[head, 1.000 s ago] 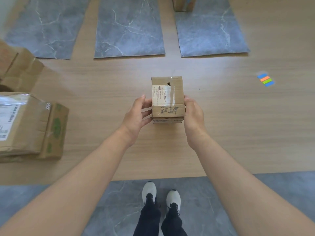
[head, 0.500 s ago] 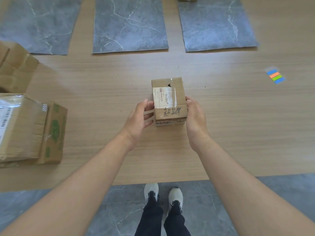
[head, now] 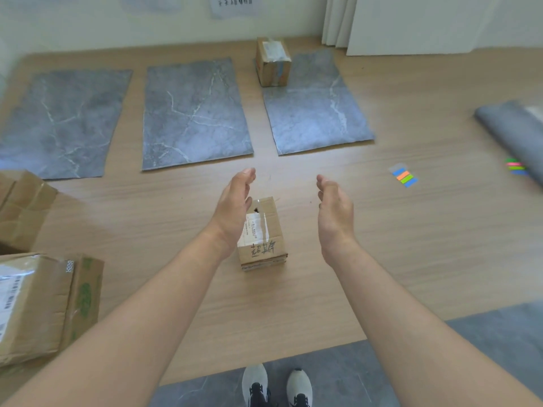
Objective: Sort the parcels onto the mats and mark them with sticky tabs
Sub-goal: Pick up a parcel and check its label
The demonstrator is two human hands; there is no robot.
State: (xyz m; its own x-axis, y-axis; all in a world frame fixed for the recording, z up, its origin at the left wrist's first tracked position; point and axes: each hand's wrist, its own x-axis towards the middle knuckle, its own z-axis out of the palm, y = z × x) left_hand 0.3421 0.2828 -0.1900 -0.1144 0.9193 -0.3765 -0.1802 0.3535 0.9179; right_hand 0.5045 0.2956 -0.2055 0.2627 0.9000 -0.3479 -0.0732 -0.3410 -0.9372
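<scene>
A small cardboard parcel (head: 263,233) with a white label and handwriting stands on the wooden floor in front of me. My left hand (head: 235,207) hovers above its left side, fingers straight, holding nothing. My right hand (head: 333,210) is raised to the right of the parcel, apart from it, fingers loosely relaxed. Three grey marble mats lie ahead: left (head: 61,121), middle (head: 194,113), right (head: 314,110). Another taped parcel (head: 273,61) stands on the far corner of the right mat. A strip of coloured sticky tabs (head: 404,177) lies on the floor to the right.
Larger cardboard boxes sit at the left: one near me (head: 38,304) and one behind it (head: 20,207). A rolled grey mat (head: 514,133) and a second set of tabs (head: 517,167) are at the far right. My shoes (head: 276,386) stand on a grey floor mat.
Both hands have let go of the small parcel, which now stands on the floor, and have lifted up and apart. The view has tilted upward, showing the wall and far parcel.
</scene>
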